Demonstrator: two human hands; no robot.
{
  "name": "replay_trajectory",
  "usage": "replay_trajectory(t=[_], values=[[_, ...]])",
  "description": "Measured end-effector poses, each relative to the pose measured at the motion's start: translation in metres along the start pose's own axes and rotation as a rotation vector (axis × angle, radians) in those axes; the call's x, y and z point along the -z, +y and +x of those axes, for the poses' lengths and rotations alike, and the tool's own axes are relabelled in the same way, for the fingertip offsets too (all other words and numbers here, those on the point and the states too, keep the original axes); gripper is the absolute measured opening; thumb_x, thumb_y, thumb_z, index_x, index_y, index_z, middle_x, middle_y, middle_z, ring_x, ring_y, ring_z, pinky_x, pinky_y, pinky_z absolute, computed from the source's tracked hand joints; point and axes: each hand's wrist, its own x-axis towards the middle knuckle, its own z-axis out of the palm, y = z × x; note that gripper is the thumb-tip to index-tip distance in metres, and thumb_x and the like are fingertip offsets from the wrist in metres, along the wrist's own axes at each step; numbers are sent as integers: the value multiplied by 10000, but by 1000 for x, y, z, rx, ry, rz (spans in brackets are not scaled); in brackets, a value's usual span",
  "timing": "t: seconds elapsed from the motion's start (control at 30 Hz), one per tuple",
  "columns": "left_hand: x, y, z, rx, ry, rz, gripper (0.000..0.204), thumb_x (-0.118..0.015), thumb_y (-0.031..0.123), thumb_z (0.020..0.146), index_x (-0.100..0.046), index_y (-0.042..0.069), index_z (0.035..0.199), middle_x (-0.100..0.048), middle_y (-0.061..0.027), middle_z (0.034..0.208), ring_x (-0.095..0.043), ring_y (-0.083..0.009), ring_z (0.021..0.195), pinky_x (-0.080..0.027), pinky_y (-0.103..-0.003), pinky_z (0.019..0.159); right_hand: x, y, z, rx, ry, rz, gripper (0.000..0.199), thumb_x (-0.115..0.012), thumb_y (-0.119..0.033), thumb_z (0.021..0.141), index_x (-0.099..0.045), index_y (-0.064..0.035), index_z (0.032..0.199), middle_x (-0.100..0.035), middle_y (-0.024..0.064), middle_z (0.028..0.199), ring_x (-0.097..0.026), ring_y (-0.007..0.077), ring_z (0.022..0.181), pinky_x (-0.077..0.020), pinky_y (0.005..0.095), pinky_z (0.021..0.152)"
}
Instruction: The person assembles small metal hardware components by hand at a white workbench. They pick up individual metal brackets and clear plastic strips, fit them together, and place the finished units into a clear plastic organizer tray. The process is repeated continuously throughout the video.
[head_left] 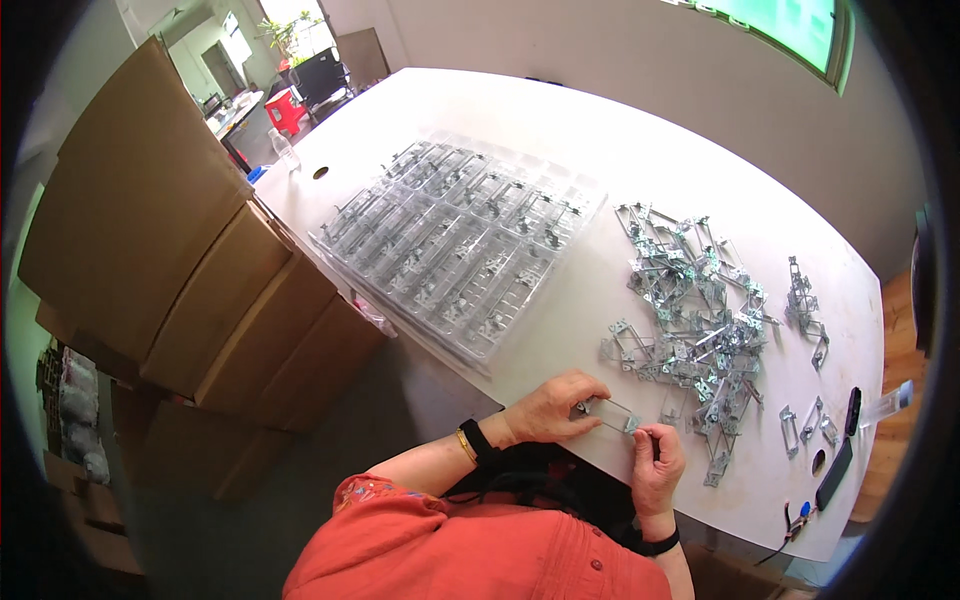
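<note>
Near the front edge of the white table, a small metal bracket frame [617, 409] with two thin rods is held between my hands. My left hand [556, 407] grips its left end, thumb and fingers closed around it. At its right end, my right hand [657, 462] pinches the plate with thumb and forefinger. A loose heap of similar metal bracket frames [705, 320] lies just beyond, to the right. To the left of the heap is a clear plastic tray [480, 345] with rows of compartments, many of them holding metal pieces.
Stacked cardboard boxes [230, 310] rise left of the table [560, 365]. A smaller group of brackets [803, 305] lies right of the heap. Pliers [797, 522], a black phone-like object [835, 472] and a clear bottle [888, 402] are by the right edge. Another bottle [285, 152] stands far left.
</note>
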Motion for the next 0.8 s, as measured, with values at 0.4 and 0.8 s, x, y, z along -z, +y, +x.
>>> replay_trajectory(t=[0.4, 0.8], values=[[-4, -4, -1, -28, -10, -47, 401, -857, 126, 910, -687, 31, 1260, -713, -160, 1156, -671, -362, 1093, -548, -452, 965, -2, 10, -6, -51, 27, 8, 160, -752, -173, 1097, -671, -48, 1039, -635, 4, 868, -584, 103, 756, -479, 267, 696], [-7, -9, -1, -85, 28, -85, 385, -840, 108, 896, -661, 21, 1225, -684, -176, 1110, -657, -398, 1098, -532, -480, 966, 0, 14, -6, -76, 8, 27, 165, -730, -199, 1117, -656, -69, 1048, -607, -27, 871, -559, 65, 744, -455, 237, 686]])
